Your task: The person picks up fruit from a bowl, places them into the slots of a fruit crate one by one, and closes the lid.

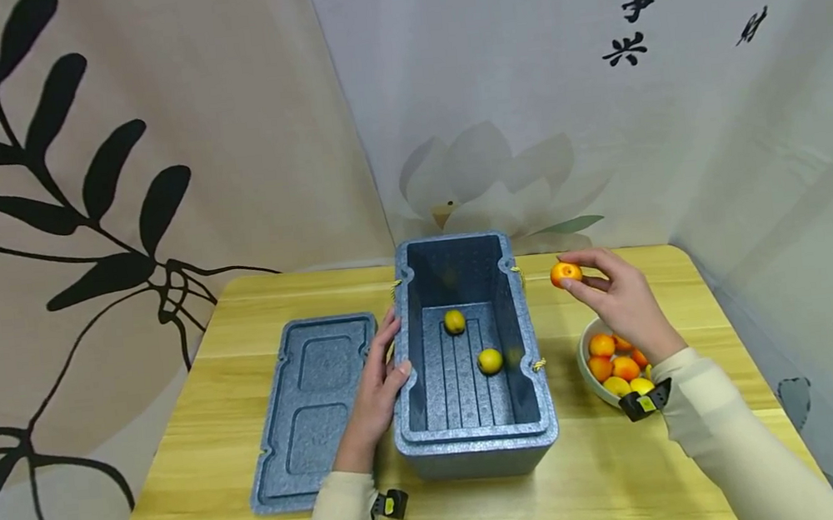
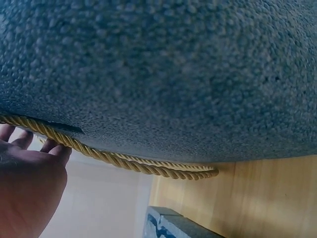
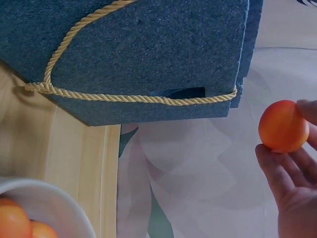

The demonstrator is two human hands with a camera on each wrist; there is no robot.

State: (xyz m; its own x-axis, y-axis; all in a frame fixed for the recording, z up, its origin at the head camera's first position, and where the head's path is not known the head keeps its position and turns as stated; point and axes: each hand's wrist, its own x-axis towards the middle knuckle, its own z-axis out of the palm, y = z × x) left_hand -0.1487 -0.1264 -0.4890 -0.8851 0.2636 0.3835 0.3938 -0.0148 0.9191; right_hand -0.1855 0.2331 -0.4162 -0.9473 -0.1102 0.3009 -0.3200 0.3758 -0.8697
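Note:
A blue-grey foam box (image 1: 477,434) stands uncovered in mid-table, with two lemons (image 1: 490,361) lying apart on its ribbed floor. My left hand (image 1: 378,389) rests against its left side, thumb at the rim. In the left wrist view, those fingers (image 2: 60,152) touch the yellow rope (image 2: 133,163) along the box wall. My right hand (image 1: 619,295) pinches a small orange (image 1: 565,274) between thumb and fingertips, to the right of the box and above the table. Below that hand, a white bowl (image 1: 585,369) holds several oranges and lemons, partly hidden by the wrist.
The box's lid (image 1: 313,437) lies flat on the wooden table (image 1: 204,481) at the left. Rope loops (image 3: 119,97) hang along the box's sides. Behind the table hangs a printed curtain (image 1: 492,102) with leaves, a lotus and dark characters.

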